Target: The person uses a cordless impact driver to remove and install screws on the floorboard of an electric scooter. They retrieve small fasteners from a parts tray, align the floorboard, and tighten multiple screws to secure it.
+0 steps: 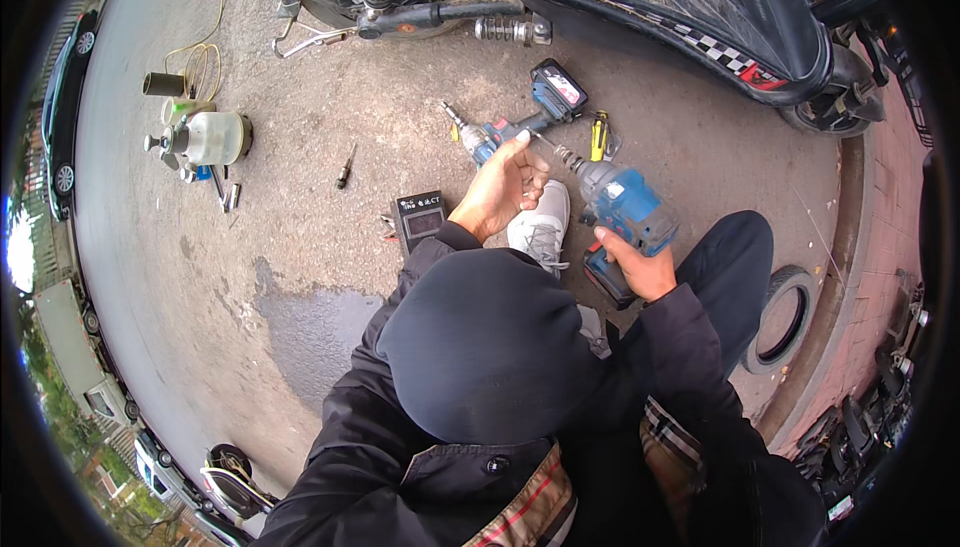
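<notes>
Person crouched on pavement, blue drill in right hand, left hand by its tip.
Right hand wrapped round drill handle, drill centre-right, nose pointing far left; left hand narrow, fingers curled near the thin bit, can't tell if gripping it. Second drill lies on ground just beyond left hand, yellow cutter to its right. Black box left of the left hand, screwdriver farther left. Scooter at far side, loose tyre near right.
</notes>
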Demonstrator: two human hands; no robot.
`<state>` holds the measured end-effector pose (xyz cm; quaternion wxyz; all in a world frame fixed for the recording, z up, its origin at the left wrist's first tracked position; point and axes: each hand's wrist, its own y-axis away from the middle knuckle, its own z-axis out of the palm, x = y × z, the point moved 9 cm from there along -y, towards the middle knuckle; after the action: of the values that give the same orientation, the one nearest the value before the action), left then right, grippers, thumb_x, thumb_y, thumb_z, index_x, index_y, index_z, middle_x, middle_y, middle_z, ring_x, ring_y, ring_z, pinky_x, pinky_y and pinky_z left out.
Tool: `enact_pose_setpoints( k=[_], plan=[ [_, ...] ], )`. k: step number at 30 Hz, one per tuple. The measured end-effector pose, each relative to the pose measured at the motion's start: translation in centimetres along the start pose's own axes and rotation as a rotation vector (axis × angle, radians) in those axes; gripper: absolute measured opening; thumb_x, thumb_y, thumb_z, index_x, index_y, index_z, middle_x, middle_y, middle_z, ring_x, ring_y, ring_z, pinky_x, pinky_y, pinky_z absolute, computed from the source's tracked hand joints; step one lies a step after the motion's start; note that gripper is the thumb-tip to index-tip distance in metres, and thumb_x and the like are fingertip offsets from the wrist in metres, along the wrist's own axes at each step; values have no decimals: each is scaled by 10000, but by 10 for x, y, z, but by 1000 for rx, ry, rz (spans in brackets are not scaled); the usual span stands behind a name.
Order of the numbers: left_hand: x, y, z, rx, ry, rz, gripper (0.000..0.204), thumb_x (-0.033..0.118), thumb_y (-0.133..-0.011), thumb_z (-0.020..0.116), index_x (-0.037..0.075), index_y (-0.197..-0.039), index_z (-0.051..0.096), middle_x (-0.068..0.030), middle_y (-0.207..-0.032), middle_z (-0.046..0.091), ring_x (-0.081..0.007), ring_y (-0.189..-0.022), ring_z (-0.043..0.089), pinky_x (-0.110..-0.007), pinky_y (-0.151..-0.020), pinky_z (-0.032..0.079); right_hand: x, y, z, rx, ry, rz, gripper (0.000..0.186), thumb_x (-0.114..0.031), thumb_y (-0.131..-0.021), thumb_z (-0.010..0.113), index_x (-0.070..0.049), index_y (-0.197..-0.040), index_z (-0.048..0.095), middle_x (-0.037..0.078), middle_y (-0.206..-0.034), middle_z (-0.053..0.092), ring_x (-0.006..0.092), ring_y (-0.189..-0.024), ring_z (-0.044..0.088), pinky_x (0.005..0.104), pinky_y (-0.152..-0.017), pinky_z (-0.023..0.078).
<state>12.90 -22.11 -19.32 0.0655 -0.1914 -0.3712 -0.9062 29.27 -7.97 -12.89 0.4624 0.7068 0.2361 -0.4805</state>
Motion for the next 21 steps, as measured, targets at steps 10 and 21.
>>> enact_pose_setpoints(
  k=[10, 21],
  plan=[
    [23, 16, -130, 604, -163, 273, 153, 213, -995, 670, 103, -931, 586, 43, -734, 482, -89, -604, 434, -275, -547, 350, 32, -43, -71, 154, 650, -70, 793, -27, -797, 697, 11, -1548, 445, 303, -1345, 585, 473, -1268, 569, 436, -1091, 459],
    [14, -48, -180, 817, -686, 69, 699, 515, -746, 923, -121, -951, 719, -170, -854, 732, -228, -703, 695, -363, -653, 540, 127, -122, -98, 268, 955, 218, 705, 5, -786, 653, 3, -1479, 519, 297, -1374, 578, 488, -1308, 538, 503, -1126, 449]
  ],
)
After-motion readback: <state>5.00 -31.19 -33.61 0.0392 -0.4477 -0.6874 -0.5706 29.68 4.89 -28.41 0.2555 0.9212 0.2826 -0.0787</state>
